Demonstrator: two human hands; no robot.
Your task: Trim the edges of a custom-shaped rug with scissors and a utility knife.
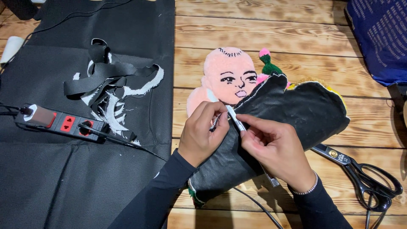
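My left hand (199, 133) pinches the folded-over edge of the tufted rug piece with black fabric backing (296, 114), thumb and fingers closed on the white-trimmed hem just below the pink face stitched into its front. My right hand (275, 148) is closed around a slim silver metal tool (237, 121), whose tip sits against that same hem between my two hands; its other end pokes out past my wrist. The rug piece lies across the middle of the wooden plank worktop (263, 29), its backing turned up on the right half so that the pink face, a green and pink tufted bit and a yellow fringe show only along the top edge. Just to the right of my right wrist lie large black-handled scissors (364, 174), flat on the planks and apart from the rug. To the left, a sheet of black cloth (63, 182) covers the worktop; on it rest a black power strip with red sockets (59, 121), with one plug in it, and a heap of black trimmed scraps with white frayed edges (112, 85). A dark blue fabric (377, 34) fills the far right corner.
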